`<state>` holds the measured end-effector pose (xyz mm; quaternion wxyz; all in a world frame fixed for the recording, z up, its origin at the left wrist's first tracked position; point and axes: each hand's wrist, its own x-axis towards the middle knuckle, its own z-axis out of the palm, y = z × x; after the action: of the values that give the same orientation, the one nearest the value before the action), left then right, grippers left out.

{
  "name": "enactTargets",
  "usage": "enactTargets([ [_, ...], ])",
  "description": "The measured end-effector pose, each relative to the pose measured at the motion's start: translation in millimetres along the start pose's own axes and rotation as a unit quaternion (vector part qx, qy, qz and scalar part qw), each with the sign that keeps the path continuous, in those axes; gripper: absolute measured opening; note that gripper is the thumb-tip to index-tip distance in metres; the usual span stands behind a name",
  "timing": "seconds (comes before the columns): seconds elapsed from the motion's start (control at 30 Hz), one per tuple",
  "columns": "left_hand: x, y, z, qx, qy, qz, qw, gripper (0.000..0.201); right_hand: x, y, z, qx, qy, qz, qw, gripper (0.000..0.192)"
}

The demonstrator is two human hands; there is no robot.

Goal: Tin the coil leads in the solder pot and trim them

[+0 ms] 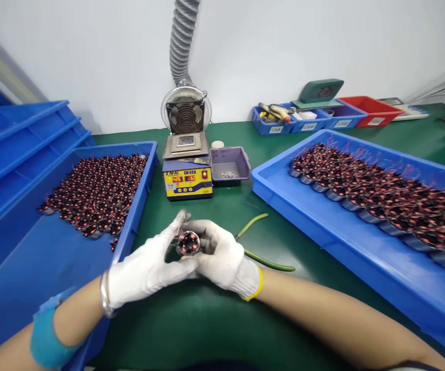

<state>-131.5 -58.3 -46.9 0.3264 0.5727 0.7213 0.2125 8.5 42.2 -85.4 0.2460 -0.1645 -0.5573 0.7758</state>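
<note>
Between both gloved hands, above the green bench, is a small round motor stator (188,243) with copper windings, its open face turned up toward me. My left hand (154,263) grips it from the left, thumb below and fingers at the far side. My right hand (220,252) closes on it from the right, fingers bent around its rim. Thin wire ends stick out at the stator's left side. Just beyond my right hand lie green-handled pliers (270,263), handles spread, their jaws hidden by the glove.
A yellow-fronted solder pot (188,183) stands ahead, under an extraction hose (184,41). Beside it sits a purple tray (241,162) with small bits. Blue trays of stators flank me, left (44,247) and right (284,180). Small blue bins (274,128) and a red bin (373,111) line the wall.
</note>
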Motion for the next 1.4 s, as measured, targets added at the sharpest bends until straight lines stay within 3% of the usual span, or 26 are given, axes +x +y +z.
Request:
enactTargets([
  [0.23, -1.3, 0.8, 3.9, -0.104, 0.039, 0.085, 0.99, 0.057, -7.5, 1.6, 12.3, -0.006, 0.001, 0.035, 0.999, 0.04],
  [0.43, -2.4, 3.0, 3.1, -0.226, 0.099, 0.137, 0.959, 0.039, -9.5, -7.1, 16.3, -0.001, 0.007, 0.095, 0.995, 0.039],
  [0.5, -1.4, 4.5, -3.4, -0.301, 0.18, 0.154, 0.924, 0.035, -10.7, -7.9, 14.1, 0.002, 0.004, 0.108, 0.994, 0.041],
  [0.6, 0.9, 6.9, -17.1, -0.413, 0.342, 0.156, 0.829, 0.03, -12.0, -6.0, 9.4, 0.002, 0.012, 0.104, 0.994, 0.041],
  [0.67, 2.5, 8.2, -23.8, -0.455, 0.403, 0.118, 0.785, 0.028, -11.3, -5.1, 6.8, -0.001, 0.02, 0.09, 0.996, 0.042],
  [0.7, 3.3, 8.8, -25.3, -0.469, 0.408, 0.09, 0.778, 0.03, -9.9, -5.5, 5.6, 0.002, 0.024, 0.083, 0.996, 0.043],
  [0.87, 6.4, 11.6, -14.4, -0.492, 0.306, -0.019, 0.815, 0.054, 7.3, -20.4, -1.8, 0.013, 0.057, 0.034, 0.998, 0.046],
  [0.97, 5.9, 11.5, -3.1, -0.41, 0.283, 0.001, 0.867, 0.055, 17.7, -32.5, -4.1, -0.016, 0.064, 0.013, 0.998, 0.047],
  [1.03, 4.1, 8.3, 1.6, -0.317, 0.293, 0.021, 0.902, 0.052, 20.0, -36.1, -2.2, -0.051, 0.035, 0.018, 0.998, 0.046],
  [1.13, 0.7, -0.8, 0.8, -0.188, 0.301, 0.072, 0.932, 0.026, 17.9, -33.3, 3.5, -0.093, -0.022, 0.028, 0.995, 0.046],
  [1.2, -1.0, -6.7, -4.3, -0.122, 0.284, 0.13, 0.942, 0.01, 15.7, -29.4, 6.2, -0.119, -0.039, 0.029, 0.992, 0.046],
  [1.27, -2.1, -9.6, -10.6, -0.092, 0.258, 0.163, 0.948, 0.012, 14.3, -27.1, 6.8, -0.159, -0.046, 0.028, 0.986, 0.045],
  [1.4, -1.7, -6.9, -20.2, -0.168, 0.251, 0.094, 0.949, 0.022, 13.0, -28.4, 4.1, -0.223, -0.056, 0.029, 0.973, 0.046],
])
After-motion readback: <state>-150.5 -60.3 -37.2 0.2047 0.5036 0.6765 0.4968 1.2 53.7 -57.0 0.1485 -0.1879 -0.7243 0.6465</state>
